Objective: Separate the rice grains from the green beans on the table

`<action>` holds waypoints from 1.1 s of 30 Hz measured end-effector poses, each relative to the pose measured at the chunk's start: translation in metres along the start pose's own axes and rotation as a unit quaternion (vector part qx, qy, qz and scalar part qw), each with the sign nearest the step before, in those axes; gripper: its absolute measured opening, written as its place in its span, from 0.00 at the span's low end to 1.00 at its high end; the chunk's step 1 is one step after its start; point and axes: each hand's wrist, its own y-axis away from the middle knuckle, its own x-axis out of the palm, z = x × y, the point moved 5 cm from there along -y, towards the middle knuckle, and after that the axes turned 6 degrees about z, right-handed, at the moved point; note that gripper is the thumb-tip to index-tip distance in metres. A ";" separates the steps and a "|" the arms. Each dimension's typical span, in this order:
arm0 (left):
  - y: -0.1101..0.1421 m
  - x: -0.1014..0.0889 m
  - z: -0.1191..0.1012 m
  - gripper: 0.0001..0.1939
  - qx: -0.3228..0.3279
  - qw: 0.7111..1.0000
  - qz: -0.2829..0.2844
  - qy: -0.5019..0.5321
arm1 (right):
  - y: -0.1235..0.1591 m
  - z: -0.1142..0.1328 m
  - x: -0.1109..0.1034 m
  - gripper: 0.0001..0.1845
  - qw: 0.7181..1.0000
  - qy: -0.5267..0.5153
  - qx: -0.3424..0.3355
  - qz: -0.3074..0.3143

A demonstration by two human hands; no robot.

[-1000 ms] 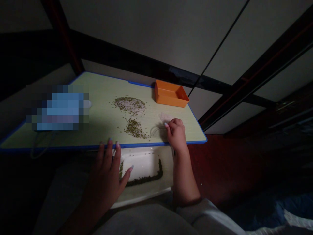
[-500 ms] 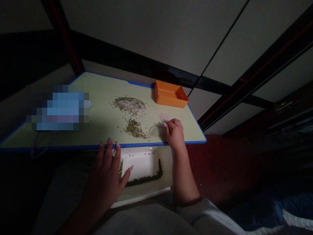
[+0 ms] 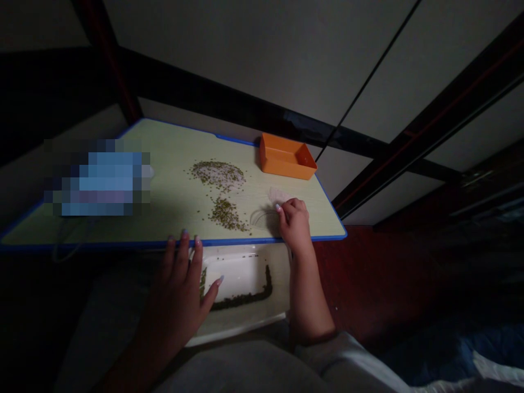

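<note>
My right hand (image 3: pixel 295 221) is closed, thumb and fingertips together, over the pale table (image 3: pixel 164 213) near its front edge. What the fingertips hold, if anything, cannot be made out. Beside them lies a small patch of whitish grains (image 3: pixel 279 195), and a clear curved outline (image 3: pixel 262 218) shows just to their left. Further left are a mixed pile of green and whitish grains (image 3: pixel 219 174) and a smaller, mostly green pile (image 3: pixel 227 214). My left hand (image 3: pixel 176 292) is open with fingers spread, its fingertips at the table's blue edge, partly over a white basin (image 3: pixel 241 275).
An orange open box (image 3: pixel 286 158) stands at the table's back right. Green grains line the inside corners of the basin, below the table edge. On the left is a blurred-out bluish object (image 3: pixel 104 183) with a thin cable (image 3: pixel 67 254) hanging over the edge. Cabinet panels rise behind.
</note>
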 end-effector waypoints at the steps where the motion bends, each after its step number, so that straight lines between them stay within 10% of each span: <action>1: 0.000 0.000 0.000 0.44 0.001 1.000 0.000 0.000 | 0.000 0.001 0.000 0.14 1.000 -0.001 -0.001 0.001; 33: -0.001 -0.001 0.000 0.44 0.004 1.000 0.001 0.003 | 0.000 0.000 0.005 0.15 0.998 -0.028 -0.028 0.055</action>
